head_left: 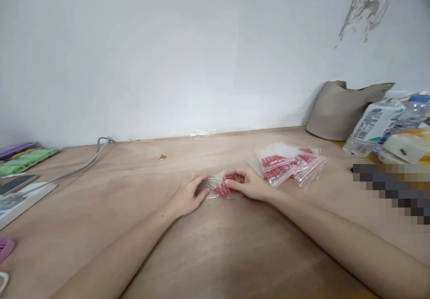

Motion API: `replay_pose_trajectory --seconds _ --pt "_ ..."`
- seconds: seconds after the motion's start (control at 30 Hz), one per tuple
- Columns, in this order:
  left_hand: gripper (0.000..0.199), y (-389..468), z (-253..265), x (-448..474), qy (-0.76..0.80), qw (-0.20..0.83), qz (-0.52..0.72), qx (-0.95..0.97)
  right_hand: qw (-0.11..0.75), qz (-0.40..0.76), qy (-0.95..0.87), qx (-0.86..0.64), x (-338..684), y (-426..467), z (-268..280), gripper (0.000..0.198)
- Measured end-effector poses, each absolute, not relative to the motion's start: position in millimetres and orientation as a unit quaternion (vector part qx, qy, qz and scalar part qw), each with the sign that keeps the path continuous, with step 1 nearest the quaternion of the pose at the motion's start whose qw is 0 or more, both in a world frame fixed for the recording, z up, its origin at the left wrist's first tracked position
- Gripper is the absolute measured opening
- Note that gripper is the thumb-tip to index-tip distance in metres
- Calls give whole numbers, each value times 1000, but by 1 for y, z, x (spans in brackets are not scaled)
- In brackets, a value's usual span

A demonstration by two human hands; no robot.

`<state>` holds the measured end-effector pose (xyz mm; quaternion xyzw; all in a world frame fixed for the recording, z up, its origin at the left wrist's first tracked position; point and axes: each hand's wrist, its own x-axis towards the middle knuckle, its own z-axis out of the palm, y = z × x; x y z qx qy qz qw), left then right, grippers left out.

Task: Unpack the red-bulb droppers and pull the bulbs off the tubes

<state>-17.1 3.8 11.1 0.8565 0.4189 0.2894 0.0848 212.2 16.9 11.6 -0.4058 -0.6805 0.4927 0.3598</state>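
The right grip (249, 183) pinches the red-filled end of a clear zip bag (217, 183) between thumb and fingers; the left grip (188, 197) curves about the other end, thumb and fingertips parted, and whether it holds the film I cannot tell. The bag lies between both hands on the table (215, 249), its length seemingly running left to right. Just beyond the right hand, the nearer one, lies a pile of filled zip bags (277, 171).
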Motion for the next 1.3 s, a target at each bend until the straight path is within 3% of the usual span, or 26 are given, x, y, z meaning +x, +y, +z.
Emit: replay_pose_trajectory --seconds 0.17,0.4,0.87,1.0,1.3 --pt "34 4 10 -17 425 75 290 854 319 527 -723 -311 216 16 14 48" --pt "33 2 12 -15 429 80 281 855 302 594 -666 -336 216 21 12 41" --pt "38 3 13 -22 433 84 261 859 395 680 -472 -399 222 23 21 26" --pt "42 5 21 -27 412 86 214 881 429 663 -466 -398 222 28 16 18" --pt "38 38 45 -100 401 131 85 903 481 606 -490 -402 232 34 29 24"
